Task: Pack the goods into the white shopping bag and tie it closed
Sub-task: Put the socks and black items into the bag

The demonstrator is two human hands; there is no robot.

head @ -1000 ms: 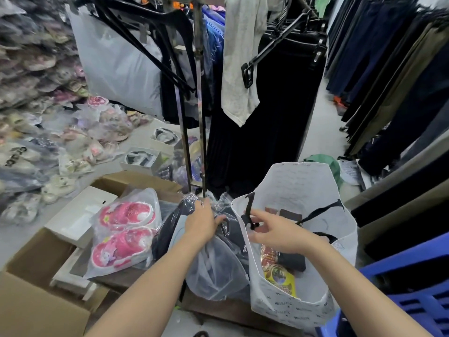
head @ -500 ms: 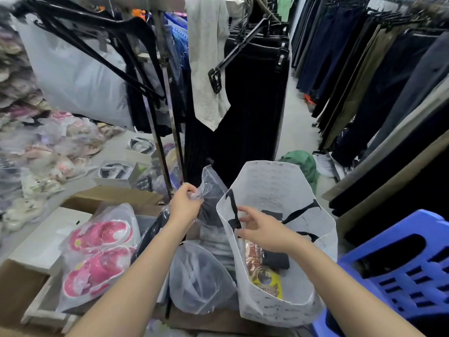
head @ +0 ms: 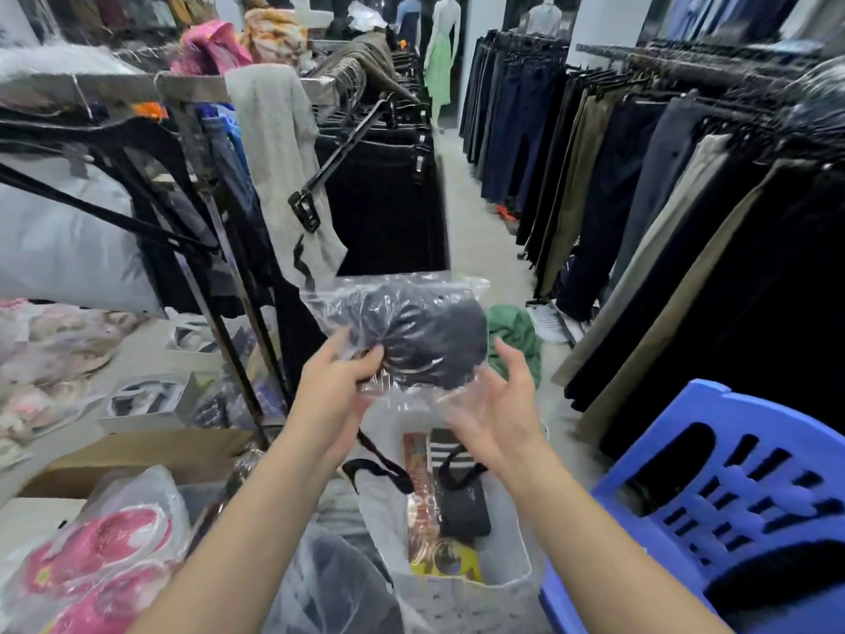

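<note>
A clear plastic packet of black footwear [head: 425, 340] hangs in the air above the white shopping bag [head: 462, 601]. My left hand [head: 338, 382] grips the packet's lower left corner. My right hand [head: 503, 404] is spread open under its right side, touching the loose plastic. The bag stands open below my forearms, its black handles [head: 379, 469] slack. Inside it lie a colourful packet [head: 439, 555] and a dark striped item [head: 457, 501]. The bag's far wall is hidden behind my hands.
A blue plastic stool [head: 722, 496] stands right of the bag. Another clear packet with dark goods [head: 329, 583] and pink slippers in plastic [head: 96, 555] lie on cardboard boxes [head: 137, 455] at the left. Clothes racks line both sides of the aisle; a green cloth [head: 512, 336] lies on the floor.
My left hand lifted the packet of black footwear up from the pile to above the bag. My right hand let go of the bag's rim and rose to the packet. The camera tilted upward.
</note>
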